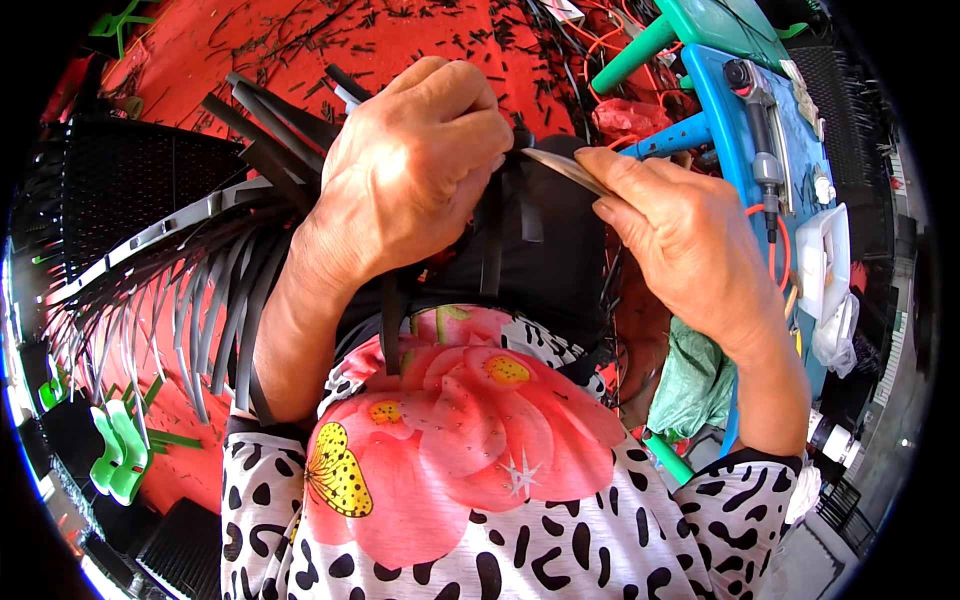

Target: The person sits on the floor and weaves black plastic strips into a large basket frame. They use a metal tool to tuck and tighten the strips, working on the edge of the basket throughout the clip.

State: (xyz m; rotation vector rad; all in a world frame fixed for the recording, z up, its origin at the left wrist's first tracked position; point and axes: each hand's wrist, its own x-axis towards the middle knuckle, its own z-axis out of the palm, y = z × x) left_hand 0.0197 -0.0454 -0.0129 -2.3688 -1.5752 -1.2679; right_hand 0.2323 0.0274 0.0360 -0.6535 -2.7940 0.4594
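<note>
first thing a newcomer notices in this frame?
The two hands at centre: the left hand grips a bundle of black strips, and the right hand holds a thin blade against them. Below is a bright floral shirt; the red floor above is littered with black offcuts.

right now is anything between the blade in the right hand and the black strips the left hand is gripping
Nothing visible. The blade in the right hand points straight at the black strips pinched by the left hand, its tip right at them.
</note>
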